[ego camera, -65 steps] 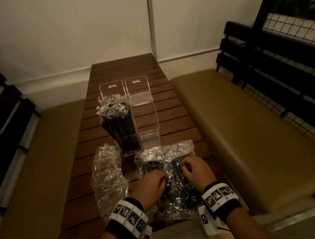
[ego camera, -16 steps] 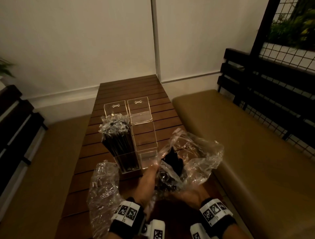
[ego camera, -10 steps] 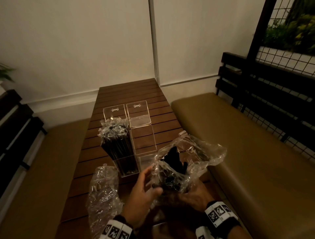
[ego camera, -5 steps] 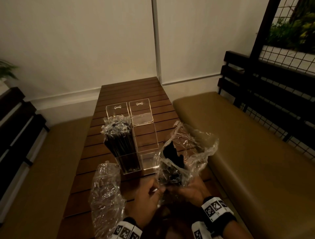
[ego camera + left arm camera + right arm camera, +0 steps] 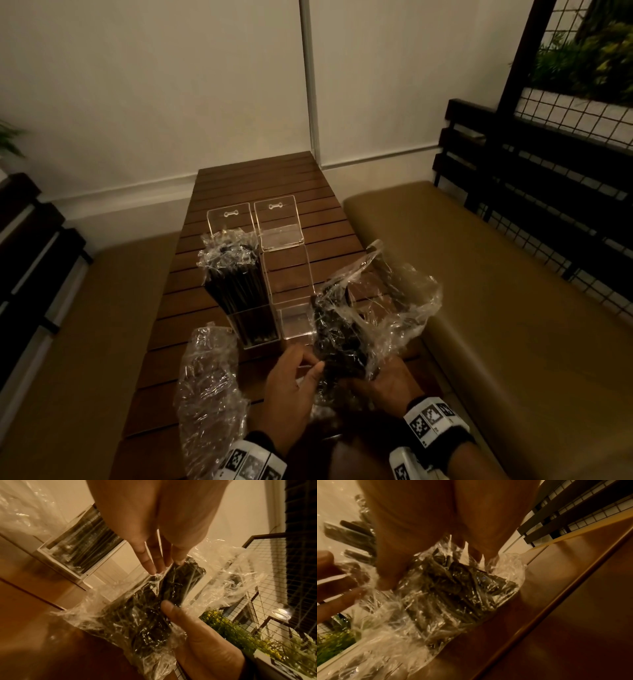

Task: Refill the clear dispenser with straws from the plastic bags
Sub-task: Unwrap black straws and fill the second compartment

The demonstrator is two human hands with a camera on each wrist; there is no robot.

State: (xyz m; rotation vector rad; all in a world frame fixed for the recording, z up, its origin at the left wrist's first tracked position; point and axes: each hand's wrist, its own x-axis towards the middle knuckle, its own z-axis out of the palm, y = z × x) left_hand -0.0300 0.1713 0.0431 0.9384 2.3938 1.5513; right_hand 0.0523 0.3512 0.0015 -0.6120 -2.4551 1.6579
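The clear dispenser [image 5: 294, 318] stands mid-table with both lids open. Its left compartment holds wrapped black straws [image 5: 239, 287]; the right one looks empty. Just in front of it, a crumpled plastic bag [image 5: 404, 301] with black straws [image 5: 339, 342] inside is held upright, mouth open towards the dispenser. My right hand [image 5: 387, 380] grips the bag's lower end [image 5: 453, 588], thumb [image 5: 387, 580] on one side and fingers behind. My left hand [image 5: 313, 363] pinches the plastic [image 5: 137, 615] on the bag's left side with its fingertips [image 5: 154, 569].
An empty crumpled bag [image 5: 209, 387] lies at the table's front left. The narrow slatted wooden table [image 5: 260, 178] runs to a white wall. Tan bench cushions [image 5: 496, 308] flank it, with a black slatted fence [image 5: 548, 205] on the right.
The bag lay flat on the table earlier and is now raised with its mouth open. In the last half second my left hand came up to pinch its side.
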